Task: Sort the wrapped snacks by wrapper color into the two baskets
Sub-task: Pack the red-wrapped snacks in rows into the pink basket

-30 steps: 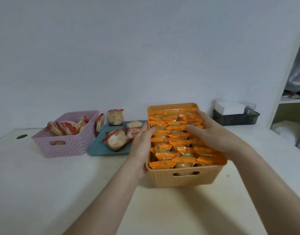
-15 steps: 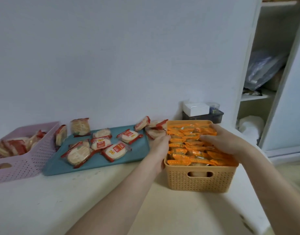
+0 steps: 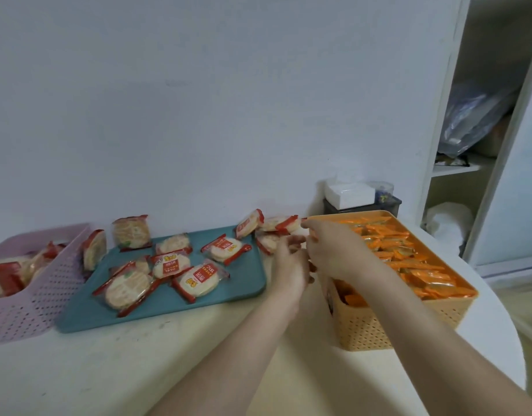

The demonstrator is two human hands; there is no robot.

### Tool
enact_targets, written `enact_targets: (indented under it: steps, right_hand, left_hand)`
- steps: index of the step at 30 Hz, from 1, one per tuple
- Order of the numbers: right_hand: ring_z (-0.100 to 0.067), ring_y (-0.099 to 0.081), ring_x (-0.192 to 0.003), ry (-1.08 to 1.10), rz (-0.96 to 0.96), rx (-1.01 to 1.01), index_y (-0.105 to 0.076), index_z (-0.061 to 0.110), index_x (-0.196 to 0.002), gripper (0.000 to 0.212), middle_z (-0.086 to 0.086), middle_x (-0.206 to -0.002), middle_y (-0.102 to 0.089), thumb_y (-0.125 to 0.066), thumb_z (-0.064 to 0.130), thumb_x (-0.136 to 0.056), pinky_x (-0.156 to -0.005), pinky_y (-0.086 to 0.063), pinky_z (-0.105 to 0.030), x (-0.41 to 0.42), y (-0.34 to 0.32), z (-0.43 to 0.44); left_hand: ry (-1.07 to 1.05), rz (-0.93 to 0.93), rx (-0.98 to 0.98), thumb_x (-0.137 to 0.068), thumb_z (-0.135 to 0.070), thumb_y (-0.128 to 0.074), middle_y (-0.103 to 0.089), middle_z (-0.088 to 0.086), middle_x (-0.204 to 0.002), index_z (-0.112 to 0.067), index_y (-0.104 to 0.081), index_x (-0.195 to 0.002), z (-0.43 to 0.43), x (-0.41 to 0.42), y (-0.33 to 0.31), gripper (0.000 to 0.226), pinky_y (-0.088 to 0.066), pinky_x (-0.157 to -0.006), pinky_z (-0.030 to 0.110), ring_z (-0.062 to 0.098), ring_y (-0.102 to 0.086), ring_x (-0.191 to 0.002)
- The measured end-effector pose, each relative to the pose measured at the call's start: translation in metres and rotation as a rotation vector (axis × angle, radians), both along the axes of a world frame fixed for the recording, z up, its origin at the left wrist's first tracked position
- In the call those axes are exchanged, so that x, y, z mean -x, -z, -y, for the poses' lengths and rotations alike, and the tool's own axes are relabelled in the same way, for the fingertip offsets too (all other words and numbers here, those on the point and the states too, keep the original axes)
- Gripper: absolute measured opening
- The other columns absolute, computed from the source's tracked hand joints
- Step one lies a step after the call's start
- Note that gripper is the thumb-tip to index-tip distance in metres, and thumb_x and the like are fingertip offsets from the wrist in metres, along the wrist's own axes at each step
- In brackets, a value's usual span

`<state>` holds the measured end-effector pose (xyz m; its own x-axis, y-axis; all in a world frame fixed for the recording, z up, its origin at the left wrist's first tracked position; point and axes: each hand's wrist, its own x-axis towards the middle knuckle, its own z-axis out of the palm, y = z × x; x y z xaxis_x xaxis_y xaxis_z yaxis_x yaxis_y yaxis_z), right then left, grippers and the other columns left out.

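Note:
An orange basket (image 3: 403, 322) at the right is packed with orange-wrapped snacks (image 3: 409, 253). A pink basket (image 3: 33, 298) at the left holds red-wrapped snacks (image 3: 3, 277). Between them lies a teal tray (image 3: 240, 283) with several red-wrapped rice crackers (image 3: 198, 279). A few more red-wrapped crackers (image 3: 278, 225) lie off the tray by the wall. My left hand (image 3: 288, 265) is curled just beside them. My right hand (image 3: 334, 250) reaches over the orange basket's left rim, fingertips at a red wrapper's edge. Whether either hand grips a snack is unclear.
A dark box (image 3: 388, 205) holding a white tissue pack (image 3: 349, 193) stands behind the orange basket against the wall. A white shelf unit (image 3: 469, 169) with bags rises at the right. The table's rounded edge (image 3: 499, 310) curves close past the orange basket.
My right hand left the top of the orange snacks and moved left to the loose red-wrapped crackers. My left hand came off the basket's left rim toward them. The view has swung right.

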<state>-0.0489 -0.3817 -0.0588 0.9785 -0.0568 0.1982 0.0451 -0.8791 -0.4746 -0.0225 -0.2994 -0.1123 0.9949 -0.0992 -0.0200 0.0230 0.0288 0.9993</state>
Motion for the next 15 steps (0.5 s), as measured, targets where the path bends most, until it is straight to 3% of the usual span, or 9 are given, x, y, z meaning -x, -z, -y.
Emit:
enact_targets:
  steps: [3, 6, 8, 11, 13, 15]
  right_hand:
    - [-0.029, -0.044, -0.132, -0.053, -0.014, -0.172, -0.038, 0.014, -0.145, 0.050, -0.010, -0.143, -0.051, -0.042, 0.011, -0.096, -0.102, -0.037, -0.034, -0.013, 0.008, -0.027]
    - [-0.034, -0.030, -0.140, 0.015, -0.108, -0.303, -0.011, 0.026, -0.152, 0.073, -0.013, -0.154, -0.031, -0.052, 0.022, -0.092, -0.111, -0.032, -0.047, -0.036, 0.028, -0.062]
    - [-0.037, -0.012, -0.146, 0.091, -0.175, -0.271, 0.003, 0.032, -0.153, 0.087, -0.014, -0.160, -0.013, -0.056, 0.025, -0.088, -0.112, -0.026, -0.056, -0.051, 0.040, -0.088]
    - [-0.037, 0.000, -0.148, 0.119, -0.199, -0.222, 0.011, 0.034, -0.152, 0.094, -0.013, -0.162, -0.001, -0.056, 0.034, -0.087, -0.112, -0.018, -0.057, -0.066, 0.054, -0.111]
    - [-0.037, 0.000, -0.148, 0.096, -0.255, -0.204, 0.006, 0.035, -0.153, 0.088, -0.012, -0.162, -0.005, -0.053, 0.040, -0.089, -0.113, -0.016, -0.057, -0.078, 0.064, -0.117]
    - [-0.036, 0.002, -0.148, 0.037, -0.305, -0.118, -0.004, 0.035, -0.152, 0.074, -0.009, -0.162, -0.011, -0.044, 0.053, -0.092, -0.113, -0.013, -0.059, -0.088, 0.075, -0.130]
  left_hand:
    - [-0.029, 0.252, -0.470, -0.088, -0.005, -0.050, -0.065, -0.002, -0.095, -0.021, -0.062, -0.101, -0.046, -0.037, 0.007, 0.024, -0.048, -0.073, 0.033, 0.022, -0.060, -0.090]
    - [0.008, 0.462, -1.168, -0.089, -0.027, -0.056, -0.054, 0.003, -0.135, -0.023, -0.051, -0.134, -0.103, -0.066, 0.009, 0.045, -0.040, -0.101, 0.040, 0.024, -0.048, -0.124]
    - [0.007, 0.374, -1.472, -0.092, -0.050, -0.048, -0.026, 0.006, -0.159, -0.031, -0.033, -0.147, -0.138, -0.074, 0.013, 0.060, -0.023, -0.113, 0.051, 0.028, -0.021, -0.145]
    - [0.130, 0.109, -1.540, -0.093, -0.067, -0.028, -0.004, 0.003, -0.165, -0.041, -0.015, -0.153, -0.177, -0.077, 0.023, 0.067, -0.006, -0.116, 0.057, 0.027, 0.000, -0.151]
    - [0.165, 0.148, -1.415, -0.096, -0.064, -0.027, -0.010, 0.001, -0.165, -0.041, -0.017, -0.152, -0.197, -0.075, 0.031, 0.062, -0.011, -0.119, 0.051, 0.023, -0.006, -0.151]
    - [0.046, 0.270, -1.311, -0.097, -0.060, -0.030, -0.019, -0.001, -0.163, -0.038, -0.023, -0.151, -0.224, -0.074, 0.030, 0.059, -0.019, -0.119, 0.044, 0.021, -0.015, -0.149]
